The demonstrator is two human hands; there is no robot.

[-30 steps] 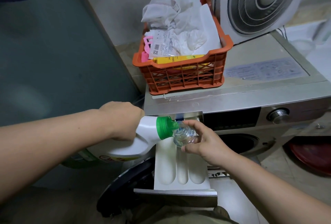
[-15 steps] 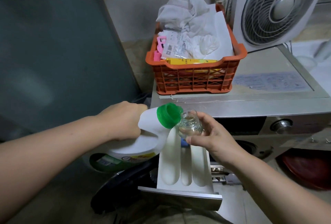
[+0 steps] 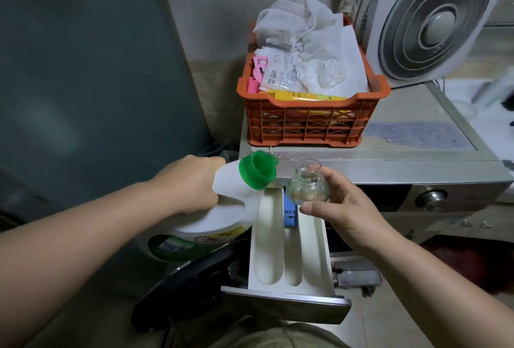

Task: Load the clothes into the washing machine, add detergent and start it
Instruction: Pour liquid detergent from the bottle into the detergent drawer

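Note:
My left hand [image 3: 189, 183] grips the handle of a white detergent bottle [image 3: 222, 211] with a green spout [image 3: 257, 171], held nearly level over the left side of the drawer. My right hand [image 3: 342, 208] holds a small clear measuring cup [image 3: 307, 182] upright, just right of the spout and apart from it. Below both, the white detergent drawer [image 3: 289, 250] is pulled out of the silver washing machine [image 3: 389, 169], showing three compartments and a blue MAX tab. The dark machine door [image 3: 189, 289] hangs open at lower left.
An orange crate [image 3: 306, 122] with white cloth, papers and a yellow tube stands on the machine top, a white fan [image 3: 428, 19] behind it. A control knob [image 3: 429, 199] is on the front panel. A grey-green wall stands to the left.
The bottle's spout has tipped back up and drawn away from the cup. My right hand has raised the cup upright and shifted it right. The view has tilted downward.

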